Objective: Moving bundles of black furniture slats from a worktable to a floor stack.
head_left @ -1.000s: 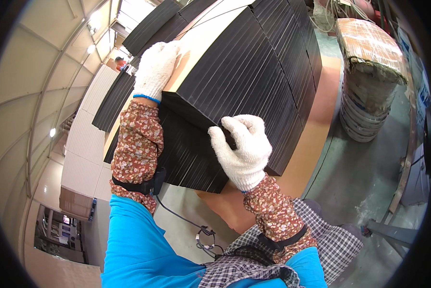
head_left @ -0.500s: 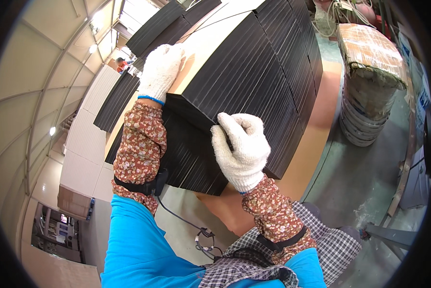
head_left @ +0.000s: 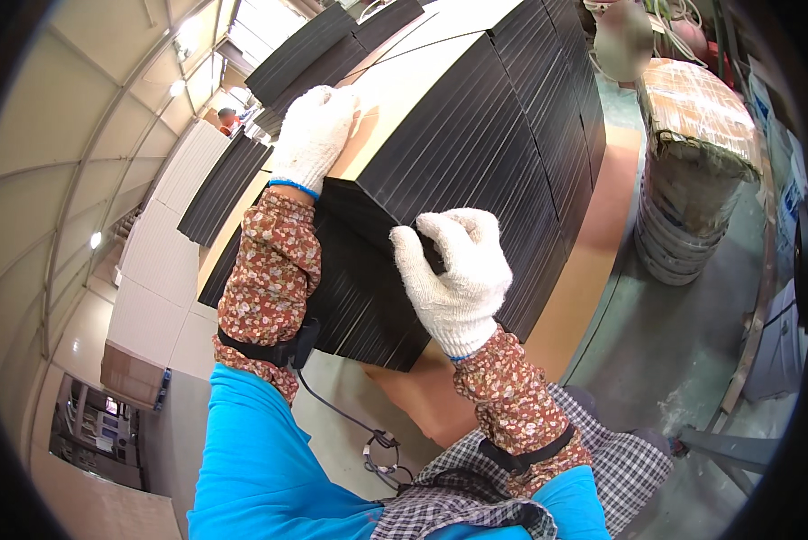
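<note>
A stack of black-edged boards (head_left: 458,135) with a tan top face (head_left: 404,85) stands in front of me. My left hand (head_left: 314,135), in a white knit glove, rests against the left edge of the upper boards. Its fingertips are turned away, so its grip is hidden. My right hand (head_left: 462,279), gloved alike, is at the near lower corner of the upper boards. Its fingers are bent, with a gap between thumb and forefinger and nothing visible in it. Whether it touches the boards I cannot tell. Below lies another layer of black boards (head_left: 368,306), set back to the left.
A tan sheet (head_left: 593,234) lies under the stack. To the right stands a wrapped pile of round tubs (head_left: 692,198). More dark boards (head_left: 219,193) and pale stacked panels (head_left: 161,261) are at the left. A cable (head_left: 341,400) hangs from my left forearm.
My right thumb and forefinger have moved apart at the boards' corner. The left hand keeps its place on the edge. The whole view has shifted slightly.
</note>
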A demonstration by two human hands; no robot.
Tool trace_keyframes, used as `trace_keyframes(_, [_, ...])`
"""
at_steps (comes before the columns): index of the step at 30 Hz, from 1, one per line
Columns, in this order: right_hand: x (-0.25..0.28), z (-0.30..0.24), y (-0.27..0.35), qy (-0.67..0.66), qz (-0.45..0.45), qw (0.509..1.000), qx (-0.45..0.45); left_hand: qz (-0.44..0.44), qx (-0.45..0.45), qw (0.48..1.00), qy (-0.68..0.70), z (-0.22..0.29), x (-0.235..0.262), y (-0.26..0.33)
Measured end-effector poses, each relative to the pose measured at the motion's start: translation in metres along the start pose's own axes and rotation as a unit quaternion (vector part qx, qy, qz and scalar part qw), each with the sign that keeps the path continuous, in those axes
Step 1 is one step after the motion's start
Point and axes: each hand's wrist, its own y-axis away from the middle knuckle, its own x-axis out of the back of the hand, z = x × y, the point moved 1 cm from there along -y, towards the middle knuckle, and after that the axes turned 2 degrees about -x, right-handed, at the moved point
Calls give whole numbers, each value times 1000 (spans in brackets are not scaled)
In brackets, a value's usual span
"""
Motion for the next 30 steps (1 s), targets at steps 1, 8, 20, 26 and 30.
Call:
trace_keyframes(1, [0,0,0,4,2,1000,1,1,-1,1000,5,0,0,0])
trace_keyframes(8, [-2,-2,-1,-25,9,1000,1,54,-2,996,67,0,-3,2])
trace_keyframes(20, [-4,-9,-12,-23,11,999,46,107,81,965,223,-1,-8,-2])
trace_keyframes(26, [-9,-8,-16,-9,19,999,50,105,124,943,291,-3,-13,1])
trace_keyframes(30, [-10,-13,-15,-27,25,999,32,99,93,960,244,2,-10,2])
